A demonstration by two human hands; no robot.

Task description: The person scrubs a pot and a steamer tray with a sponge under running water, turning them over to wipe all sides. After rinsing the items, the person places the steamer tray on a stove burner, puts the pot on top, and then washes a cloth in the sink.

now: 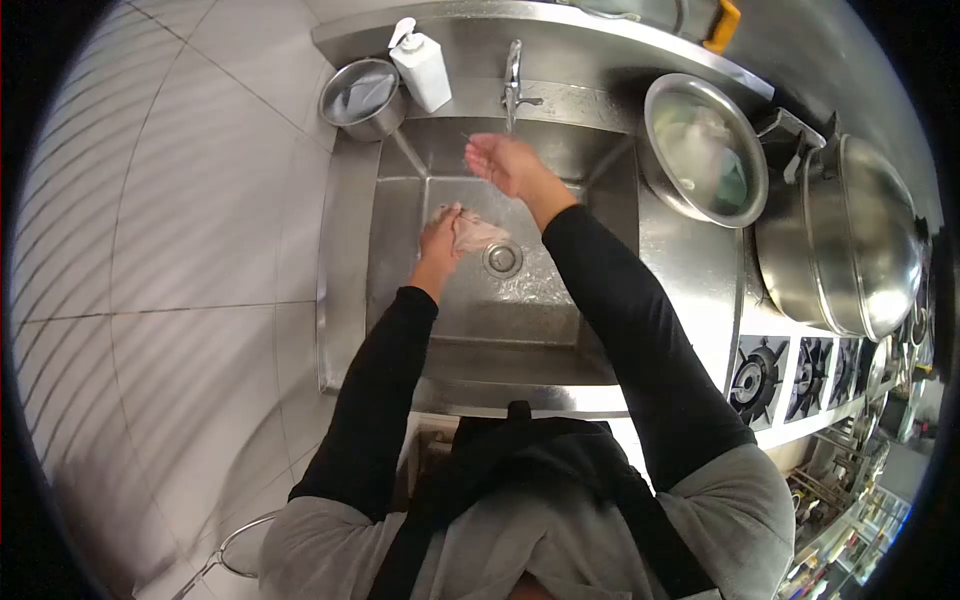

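Observation:
My left hand (438, 240) is closed on a pale pink piece of raw meat (478, 234), low in the steel sink (470, 320) beside the drain (503, 260). The meat's exact cut cannot be made out. Higher up, my right hand (503, 165) is in front of the faucet (513, 75), its fingers stretched out and slightly blurred. Nothing shows in that hand. Water runs from the spout just behind it, and the sink floor is wet.
A white pump bottle (424, 75) and a steel pot (375, 128) with a grey item inside stand at the back left. On the right are a steel bowl (655, 170) with pale contents in liquid, a large domed steel vessel (835, 240) and gas burners (757, 380).

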